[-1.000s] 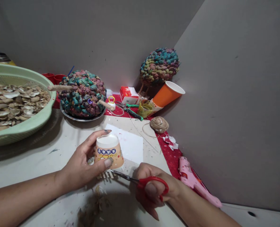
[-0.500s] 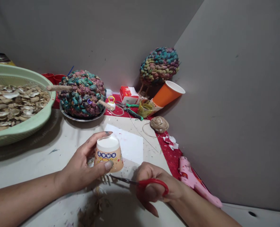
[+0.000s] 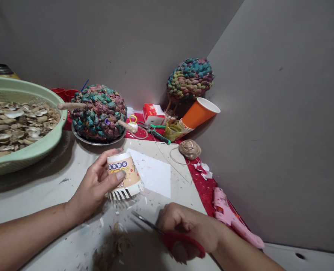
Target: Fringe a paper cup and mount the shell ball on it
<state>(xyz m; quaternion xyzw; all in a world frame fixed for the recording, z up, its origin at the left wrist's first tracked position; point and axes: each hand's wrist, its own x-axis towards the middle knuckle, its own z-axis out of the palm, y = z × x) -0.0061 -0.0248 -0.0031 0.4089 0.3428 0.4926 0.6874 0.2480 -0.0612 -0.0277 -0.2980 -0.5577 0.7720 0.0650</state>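
Observation:
My left hand (image 3: 95, 182) grips an upside-down paper cup (image 3: 127, 171) with an orange printed band. The cup's lower rim is cut into narrow strips that splay outward. My right hand (image 3: 188, 229) is wrapped round the red handles of a pair of scissors (image 3: 147, 221). Their dark blades point left, below the cup and apart from it. Small paper scraps and brown shell bits lie on the table under the hands. A white sheet of paper (image 3: 155, 173) lies just behind the cup.
A green basket (image 3: 50, 145) of shells stands left. Behind sits a colourful shell-covered ball (image 3: 99, 113) in a metal dish; another ball (image 3: 191, 79) is farther back. Pliers (image 3: 160, 136), an orange cup (image 3: 199, 113), twine (image 3: 189, 149) and a pink glue gun (image 3: 234, 220) line the right edge.
The cup has tilted and shifted slightly left, so its cut strips now show. The scissors have drawn back from the cup, down and to the right.

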